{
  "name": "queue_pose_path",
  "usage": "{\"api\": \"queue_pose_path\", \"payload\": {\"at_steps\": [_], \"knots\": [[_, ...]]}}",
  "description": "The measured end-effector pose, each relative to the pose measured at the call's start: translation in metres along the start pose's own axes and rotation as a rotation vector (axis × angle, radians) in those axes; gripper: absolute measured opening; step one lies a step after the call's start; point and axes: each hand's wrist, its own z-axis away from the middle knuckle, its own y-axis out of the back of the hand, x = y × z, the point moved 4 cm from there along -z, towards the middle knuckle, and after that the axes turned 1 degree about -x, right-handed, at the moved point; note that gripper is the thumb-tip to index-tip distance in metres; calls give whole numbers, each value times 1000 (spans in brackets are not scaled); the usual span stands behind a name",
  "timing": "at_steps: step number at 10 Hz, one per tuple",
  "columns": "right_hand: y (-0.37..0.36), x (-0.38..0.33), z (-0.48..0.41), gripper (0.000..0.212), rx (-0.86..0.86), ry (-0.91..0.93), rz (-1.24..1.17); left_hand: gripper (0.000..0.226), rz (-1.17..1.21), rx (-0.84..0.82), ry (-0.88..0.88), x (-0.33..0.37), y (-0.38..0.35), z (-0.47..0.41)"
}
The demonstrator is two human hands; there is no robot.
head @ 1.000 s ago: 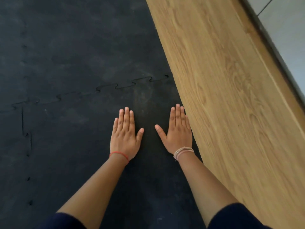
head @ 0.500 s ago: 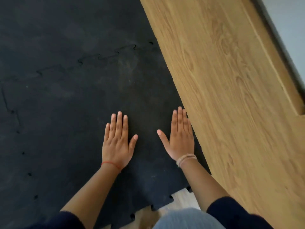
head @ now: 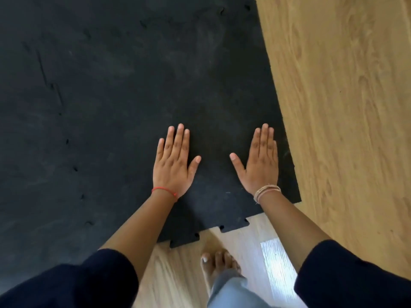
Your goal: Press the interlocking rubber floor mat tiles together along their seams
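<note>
Two hands were counted, both flat on the mat, palms down, fingers extended: the left hand (head: pixel 172 165) and the right hand (head: pixel 260 162). Five fingers showed on each. Two dark sleeves were in view, the left sleeve (head: pixel 73 283) and the right sleeve (head: pixel 353 276). One red string (head: pixel 164 191) circled the left wrist; one bundle of pale bands (head: pixel 266 192) circled the right, strand count unclear. One bare foot (head: pixel 219 263) stood on the floor (head: pixel 347 107). Two tabs (head: pixel 184 240) jutted from the near edge of the mat (head: pixel 111 96). At least two seams (head: pixel 52 85) crossed the mat; the tile count could not be fixed.

Matt, seemingly rubber mat tiles (head: pixel 133 85) on grained wood floor (head: pixel 344 107).
</note>
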Motion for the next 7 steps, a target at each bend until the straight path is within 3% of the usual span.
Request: {"api": "queue_pose_path", "payload": {"at_steps": [1,2,3,5,6,7], "knots": [[-16,-51,37,84,-82,209,32,64,35,14,139,-40,0,63],[-24,-72,45,83,-53,200,37,65,45,20,257,-66,-3,98],[-24,-73,43,83,-20,196,37,65,34,36,246,-68,-6,98],[-14,-76,45,87,-241,157,180,65,86,-67,250,-69,-3,101],[32,-93,47,81,-313,138,131,62,148,-124,261,-61,45,98],[121,-126,61,76,-126,227,-42,61,145,24,182,-31,135,89]]}}
